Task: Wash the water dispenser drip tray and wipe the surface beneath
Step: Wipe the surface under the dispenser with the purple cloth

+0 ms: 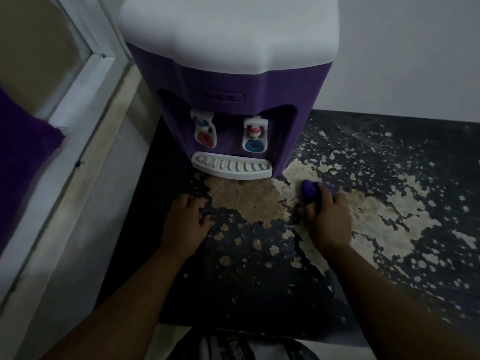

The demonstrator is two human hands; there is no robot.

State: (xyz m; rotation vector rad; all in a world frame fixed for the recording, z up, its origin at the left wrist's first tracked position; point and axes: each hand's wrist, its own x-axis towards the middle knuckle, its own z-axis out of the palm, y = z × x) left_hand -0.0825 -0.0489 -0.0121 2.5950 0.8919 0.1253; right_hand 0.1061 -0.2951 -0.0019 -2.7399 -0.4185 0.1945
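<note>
Listing from the near edge outward.

1. Left hand point(185, 219): palm down on the counter point(246, 294), fingers loosely spread and slightly bent, holding nothing. It appears to serve as a brace.
2. Right hand point(328, 216): fingers curled round a bunched purple cloth point(310, 191), pressing it onto the counter just right of the dispenser's front.
3. Counter: black coating, badly flaked, with pale tan patches showing through. The patch directly before the tray is a darker tan than those to the right, possibly damp, though that is a guess.
4. Drip tray point(232, 167): white, slotted, seated in its place at the foot of the water dispenser point(228, 81), just beyond both hands.
5. Taps: red-capped tap point(205, 133) on the left, blue-capped tap point(255, 136) on the right, both above the tray.
6. Window frame point(85, 94), white, at far left; plain wall point(402, 48) behind.

Progress, as judged: wiping of the counter is the step in hand. Whether the tray has been washed cannot be told, since it looks clean but sits installed. With the tray in place, the area under it is covered and cannot be checked; the cloth is working to the right of it.
</note>
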